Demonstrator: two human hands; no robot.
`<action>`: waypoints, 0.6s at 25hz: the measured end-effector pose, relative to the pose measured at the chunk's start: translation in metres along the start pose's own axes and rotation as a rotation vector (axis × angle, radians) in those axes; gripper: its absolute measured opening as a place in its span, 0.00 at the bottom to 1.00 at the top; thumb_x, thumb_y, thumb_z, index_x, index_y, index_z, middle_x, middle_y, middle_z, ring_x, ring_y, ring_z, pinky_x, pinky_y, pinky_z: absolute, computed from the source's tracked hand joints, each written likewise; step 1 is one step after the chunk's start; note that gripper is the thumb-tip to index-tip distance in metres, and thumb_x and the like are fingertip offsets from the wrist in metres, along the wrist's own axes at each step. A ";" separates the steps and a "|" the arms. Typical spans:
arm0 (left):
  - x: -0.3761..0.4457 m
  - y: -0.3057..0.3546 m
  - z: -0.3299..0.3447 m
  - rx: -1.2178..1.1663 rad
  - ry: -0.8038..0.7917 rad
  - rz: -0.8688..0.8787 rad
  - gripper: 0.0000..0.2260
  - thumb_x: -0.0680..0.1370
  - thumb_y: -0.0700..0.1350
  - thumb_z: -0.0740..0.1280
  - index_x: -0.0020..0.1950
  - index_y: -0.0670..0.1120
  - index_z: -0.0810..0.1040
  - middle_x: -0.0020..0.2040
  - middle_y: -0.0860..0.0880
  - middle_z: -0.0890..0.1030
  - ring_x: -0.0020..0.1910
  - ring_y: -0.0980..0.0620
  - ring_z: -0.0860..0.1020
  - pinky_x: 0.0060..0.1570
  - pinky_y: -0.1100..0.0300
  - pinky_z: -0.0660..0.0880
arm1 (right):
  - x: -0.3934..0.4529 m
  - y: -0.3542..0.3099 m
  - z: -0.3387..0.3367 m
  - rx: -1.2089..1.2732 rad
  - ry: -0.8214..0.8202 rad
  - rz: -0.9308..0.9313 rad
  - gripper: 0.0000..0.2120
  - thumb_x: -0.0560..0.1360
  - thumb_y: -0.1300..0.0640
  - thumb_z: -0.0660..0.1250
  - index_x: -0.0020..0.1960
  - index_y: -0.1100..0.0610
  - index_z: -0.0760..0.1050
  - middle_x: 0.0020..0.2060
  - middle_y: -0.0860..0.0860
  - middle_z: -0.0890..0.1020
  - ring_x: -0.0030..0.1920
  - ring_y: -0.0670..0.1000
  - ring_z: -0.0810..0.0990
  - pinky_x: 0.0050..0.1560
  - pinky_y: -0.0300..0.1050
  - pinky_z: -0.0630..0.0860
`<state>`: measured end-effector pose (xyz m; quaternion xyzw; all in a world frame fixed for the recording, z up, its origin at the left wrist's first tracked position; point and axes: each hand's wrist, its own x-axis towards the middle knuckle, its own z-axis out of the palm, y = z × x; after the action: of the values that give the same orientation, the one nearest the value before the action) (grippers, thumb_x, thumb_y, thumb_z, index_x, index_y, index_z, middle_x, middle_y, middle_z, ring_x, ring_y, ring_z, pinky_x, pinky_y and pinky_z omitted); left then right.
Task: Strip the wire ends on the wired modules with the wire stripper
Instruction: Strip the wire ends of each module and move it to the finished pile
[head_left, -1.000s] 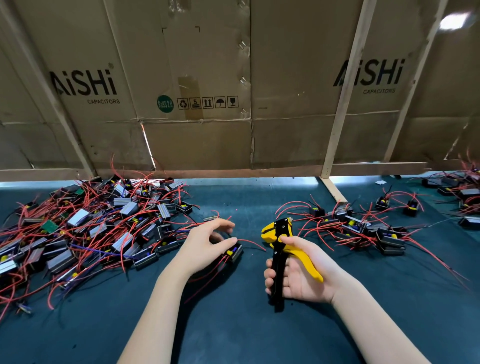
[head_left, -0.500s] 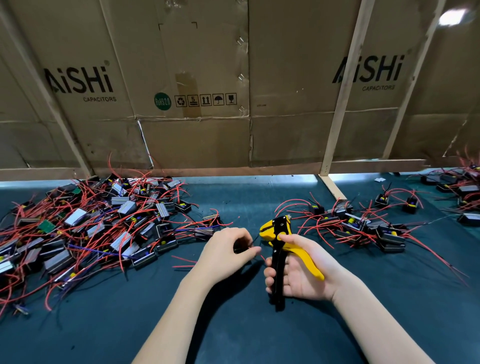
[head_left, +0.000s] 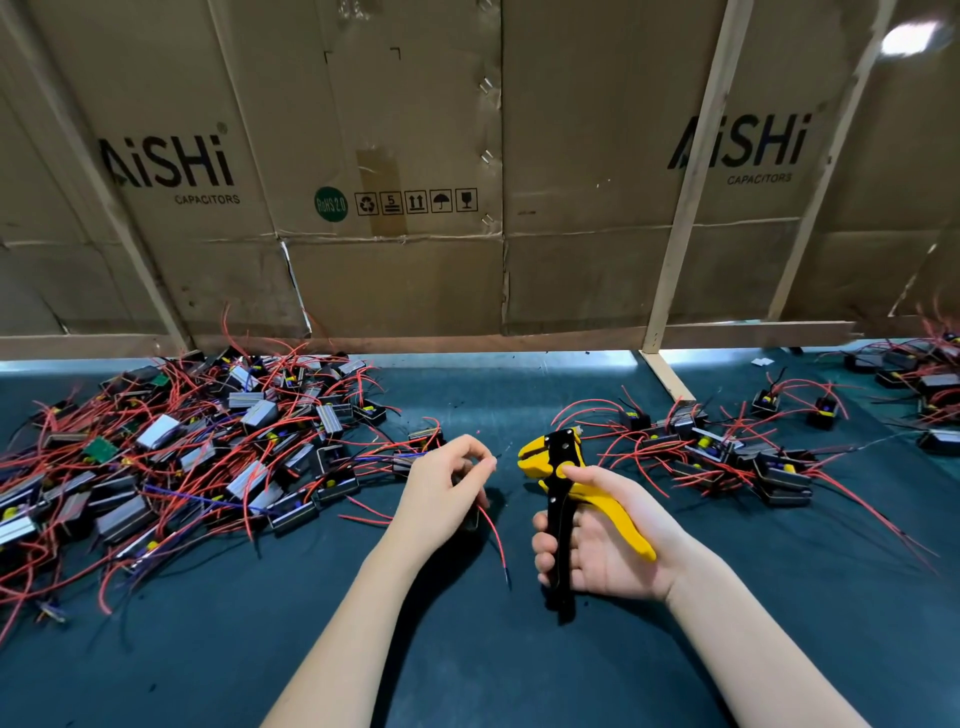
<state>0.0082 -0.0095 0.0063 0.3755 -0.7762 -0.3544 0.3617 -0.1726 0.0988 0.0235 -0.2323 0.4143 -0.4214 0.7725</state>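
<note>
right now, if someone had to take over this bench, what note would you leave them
Left hand: pinches a wire of one wired module, mostly hidden under the palm; its red wire hangs down toward the mat, short of the tool.
Right hand: grips the yellow and black wire stripper upright, head pointing at the left hand, nothing in it yet.
Big pile of modules lies on the left of the mat, smaller pile on the right.
Done: one module picked up. Which pile is already stripped cannot be told.
Left: feed the wire end into the stripper, squeeze, then carry on through the modules.
</note>
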 end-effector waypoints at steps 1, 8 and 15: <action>0.000 0.000 0.001 -0.001 -0.017 0.021 0.05 0.79 0.42 0.66 0.43 0.47 0.77 0.31 0.47 0.82 0.29 0.60 0.76 0.33 0.68 0.69 | 0.000 0.000 0.000 -0.023 -0.024 0.000 0.23 0.72 0.41 0.64 0.45 0.63 0.73 0.38 0.60 0.76 0.37 0.59 0.77 0.44 0.53 0.78; 0.000 -0.001 -0.001 0.002 -0.044 0.080 0.06 0.80 0.41 0.64 0.44 0.49 0.76 0.35 0.53 0.82 0.39 0.55 0.80 0.47 0.55 0.75 | -0.003 0.000 -0.002 -0.141 -0.143 -0.006 0.24 0.76 0.40 0.60 0.43 0.62 0.74 0.36 0.58 0.74 0.36 0.58 0.75 0.45 0.52 0.76; -0.001 0.001 -0.004 -0.016 -0.052 0.114 0.06 0.81 0.41 0.64 0.45 0.47 0.77 0.35 0.51 0.82 0.38 0.54 0.78 0.46 0.47 0.75 | -0.005 -0.001 0.001 -0.173 -0.090 0.002 0.27 0.74 0.35 0.59 0.38 0.60 0.73 0.30 0.55 0.71 0.30 0.55 0.72 0.39 0.49 0.73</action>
<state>0.0115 -0.0090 0.0086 0.3182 -0.8027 -0.3492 0.3640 -0.1735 0.1022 0.0274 -0.3167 0.4142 -0.3725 0.7677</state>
